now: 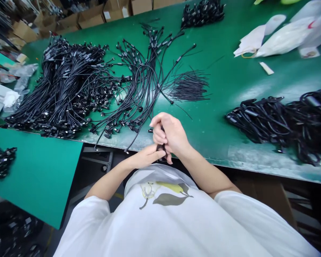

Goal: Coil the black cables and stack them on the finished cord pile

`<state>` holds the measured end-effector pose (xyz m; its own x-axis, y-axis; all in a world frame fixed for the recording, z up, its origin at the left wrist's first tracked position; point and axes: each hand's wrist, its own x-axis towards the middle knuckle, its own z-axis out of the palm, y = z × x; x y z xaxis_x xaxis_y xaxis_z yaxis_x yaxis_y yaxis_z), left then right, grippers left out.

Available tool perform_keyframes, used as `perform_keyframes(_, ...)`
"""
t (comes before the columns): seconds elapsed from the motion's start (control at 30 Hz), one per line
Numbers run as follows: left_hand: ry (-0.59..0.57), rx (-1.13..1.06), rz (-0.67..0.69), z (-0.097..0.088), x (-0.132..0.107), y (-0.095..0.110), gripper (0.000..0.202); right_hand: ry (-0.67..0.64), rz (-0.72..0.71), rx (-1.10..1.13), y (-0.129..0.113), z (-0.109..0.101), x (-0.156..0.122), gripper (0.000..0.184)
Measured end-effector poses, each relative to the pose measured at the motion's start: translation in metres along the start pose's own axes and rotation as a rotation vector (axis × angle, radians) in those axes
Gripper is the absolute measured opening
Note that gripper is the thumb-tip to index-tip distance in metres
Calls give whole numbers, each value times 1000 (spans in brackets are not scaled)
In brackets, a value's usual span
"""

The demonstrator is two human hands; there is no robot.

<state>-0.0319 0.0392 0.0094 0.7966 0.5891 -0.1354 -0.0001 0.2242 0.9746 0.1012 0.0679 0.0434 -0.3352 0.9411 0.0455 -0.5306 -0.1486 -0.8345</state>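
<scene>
Close to my body, at the table's front edge, both hands are closed on a black cable [162, 147], mostly covered by the fingers. My left hand [149, 156] grips its lower part, thumb on top. Just above, my right hand [169, 132] has its fingers curled round the upper part. Beyond them a loose spread of black cables [147, 78] with small connectors lies on the green table [203, 125]. Beside that spread is a small pile of short thin black ties [189, 86].
A big heap of black cables [66, 82] covers the table's left. Bundled coiled cables [278, 121] lie at the right, another bundle [203, 13] at the back. White plastic bags [289, 37] rest far right. Cardboard boxes [93, 16] stand behind; a lower green surface [37, 178] is at left.
</scene>
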Motion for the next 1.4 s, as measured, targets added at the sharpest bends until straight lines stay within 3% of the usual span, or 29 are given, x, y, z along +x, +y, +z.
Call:
perform_keyframes(0.17, 53, -409, -42, 7, 2, -5, 57, 18, 178, 158, -8, 0, 10, 46)
perform_keyframes(0.3, 132, -732, -125, 17, 5, -1, 48, 26, 294, 218, -11, -6, 17, 48)
perform_keyframes(0.4, 175, -847, -166, 23, 7, -1, 46, 14, 399, 281, -7, -15, 20, 47)
perform_keyframes(0.6, 209, -959, -253, 26, 9, -2, 55, -91, 364, 346, -2, -28, 18, 40)
perform_keyframes(0.73, 307, -1206, -330, 32, 11, 4, 35, -143, 362, 408, -8, -34, 19, 33)
perform_keyframes(0.87, 195, -1334, -253, 37, 14, 7, 18, -172, 431, 397, -14, -37, 18, 38)
perform_keyframes(0.97, 158, -1198, -238, 39, 17, 8, 27, -206, 407, 391, -15, -38, 14, 42)
perform_keyframes(1.03, 182, -962, -221, 40, 18, 7, 37, -239, 376, 398, -14, -40, 12, 44)
perform_keyframes(1.13, 310, -488, -112, 39, 18, -2, 46, -233, 335, 364, -11, -42, 10, 43)
perform_keyframes(1.2, 402, -261, -64, 36, 17, -13, 47, -145, 260, 226, -11, -46, 8, 42)
perform_keyframes(1.3, 457, -131, -67, 22, 16, -25, 47, -30, -43, -395, -18, -53, 1, 36)
perform_keyframes(1.33, 462, -73, -83, 16, 15, -26, 46, -60, -176, -681, -21, -56, -3, 32)
perform_keyframes(1.4, 472, 159, -107, 6, 13, -24, 41, -257, -373, -1197, -25, -60, -11, 29)
